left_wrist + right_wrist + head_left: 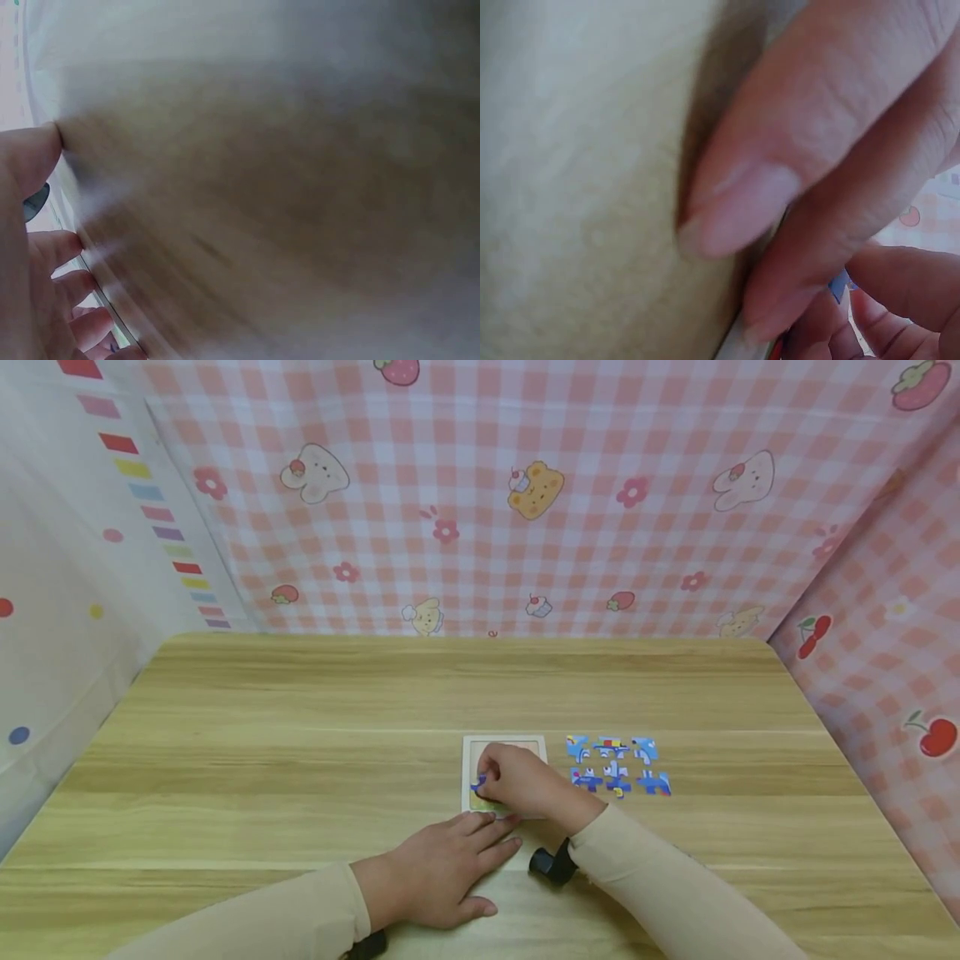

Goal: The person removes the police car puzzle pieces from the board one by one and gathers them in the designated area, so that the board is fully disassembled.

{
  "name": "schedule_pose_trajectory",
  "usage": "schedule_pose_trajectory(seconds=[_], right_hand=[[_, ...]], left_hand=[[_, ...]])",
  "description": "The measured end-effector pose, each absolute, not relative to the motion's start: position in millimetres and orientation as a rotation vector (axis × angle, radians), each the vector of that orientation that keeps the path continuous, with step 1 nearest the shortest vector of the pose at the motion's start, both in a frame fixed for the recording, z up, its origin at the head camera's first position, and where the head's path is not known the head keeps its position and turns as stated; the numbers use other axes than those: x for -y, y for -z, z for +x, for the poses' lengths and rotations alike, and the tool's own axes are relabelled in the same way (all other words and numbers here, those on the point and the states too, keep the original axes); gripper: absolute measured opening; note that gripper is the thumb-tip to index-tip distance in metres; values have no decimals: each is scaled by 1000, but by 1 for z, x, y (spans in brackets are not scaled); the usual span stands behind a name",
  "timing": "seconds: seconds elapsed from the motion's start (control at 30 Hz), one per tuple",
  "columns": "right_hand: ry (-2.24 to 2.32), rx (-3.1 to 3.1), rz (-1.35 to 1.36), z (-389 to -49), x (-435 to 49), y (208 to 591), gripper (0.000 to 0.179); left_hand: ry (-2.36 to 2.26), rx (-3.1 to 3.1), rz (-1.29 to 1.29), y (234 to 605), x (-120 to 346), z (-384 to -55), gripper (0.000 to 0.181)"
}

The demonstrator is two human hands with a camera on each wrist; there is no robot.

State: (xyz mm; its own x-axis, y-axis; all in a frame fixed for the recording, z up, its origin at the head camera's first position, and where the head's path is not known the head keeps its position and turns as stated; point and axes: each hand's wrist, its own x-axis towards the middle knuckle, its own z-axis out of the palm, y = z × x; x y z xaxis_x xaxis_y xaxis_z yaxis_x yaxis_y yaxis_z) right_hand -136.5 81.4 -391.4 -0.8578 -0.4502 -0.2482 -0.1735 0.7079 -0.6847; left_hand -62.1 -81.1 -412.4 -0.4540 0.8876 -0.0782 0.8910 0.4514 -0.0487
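Observation:
A small puzzle tray (pixel 466 760) with a pale rim lies on the wooden table in the head view. Over its left part, my right hand (pixel 521 781) pinches a blue puzzle piece (pixel 476 783) between thumb and fingers. A bit of green and yellow picture shows below that piece inside the tray; the hand covers much of the rest. My left hand (pixel 442 868) lies palm down, fingers extended, with fingertips right at the tray's near rim. In the left wrist view, the left fingers (pixel 75 289) rest along the table surface.
Several loose blue puzzle pieces (pixel 615 768) lie in two rows right of the tray. Black wrist-worn devices (pixel 551 864) hang under the sleeves. A pink checked cloth (pixel 480 510) rises behind the table's far edge.

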Motion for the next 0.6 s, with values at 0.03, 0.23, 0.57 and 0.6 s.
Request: schedule_pose_trajectory(seconds=[0.03, 0.23, 0.57, 0.6], right_hand=[[955, -2511, -488, -136, -82, 391, 13], [956, -2483, -501, -135, -83, 389, 15], [987, -2475, -538, -133, -84, 389, 16], [994, -2472, -534, -133, -84, 388, 16]], left_hand=[[125, -2637, 1616, 412, 81, -62, 66], [104, -2610, 1601, 412, 81, -63, 66], [105, -2608, 1600, 412, 82, -63, 67], [106, -2609, 1599, 412, 82, -63, 67]])
